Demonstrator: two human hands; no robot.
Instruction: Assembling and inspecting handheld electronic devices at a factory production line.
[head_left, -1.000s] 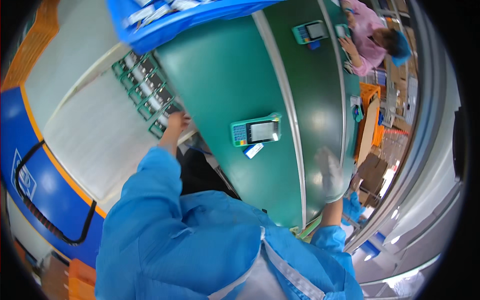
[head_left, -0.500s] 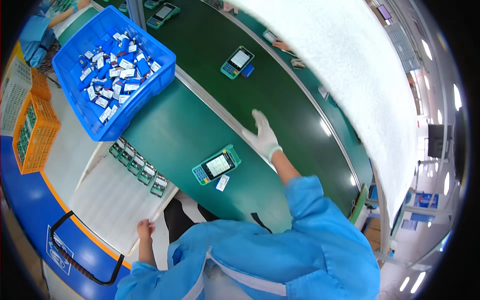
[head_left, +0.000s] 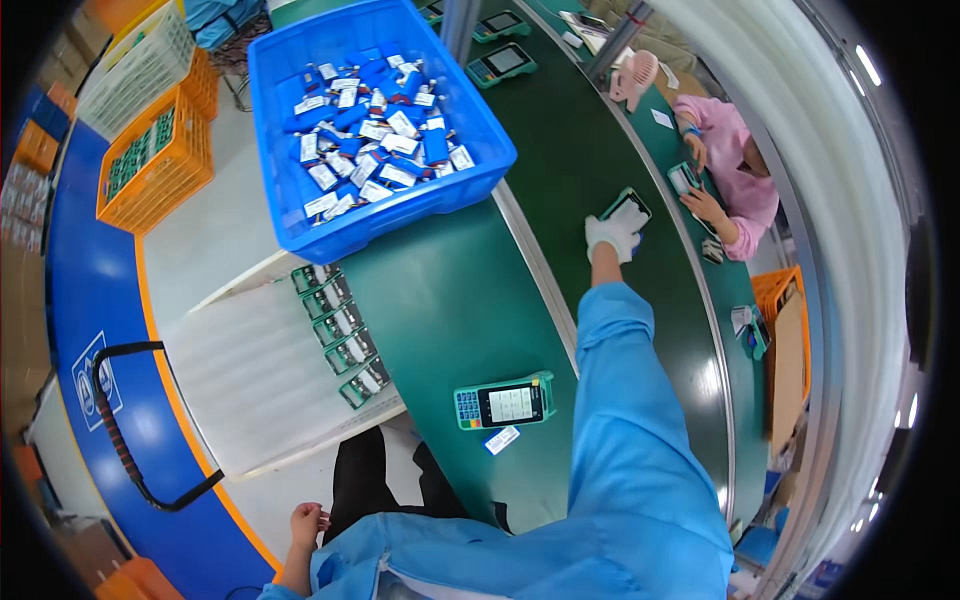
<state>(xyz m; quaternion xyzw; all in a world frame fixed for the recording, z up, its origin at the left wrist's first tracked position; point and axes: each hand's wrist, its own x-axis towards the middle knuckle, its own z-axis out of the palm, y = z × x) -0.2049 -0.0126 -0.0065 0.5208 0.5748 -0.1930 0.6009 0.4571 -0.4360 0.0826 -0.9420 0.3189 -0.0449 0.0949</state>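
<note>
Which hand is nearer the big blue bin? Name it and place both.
Right. The right hand is at a terminal, right of the blue bin; the left hand is farther off, well below the bin in view.

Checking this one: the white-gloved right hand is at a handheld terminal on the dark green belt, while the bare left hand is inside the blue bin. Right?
Not quite: the left hand is not inside the blue bin. The head view shows it low down, beside the person's dark-clothed leg, well apart from the bin. The rest of the statement stands.
</note>
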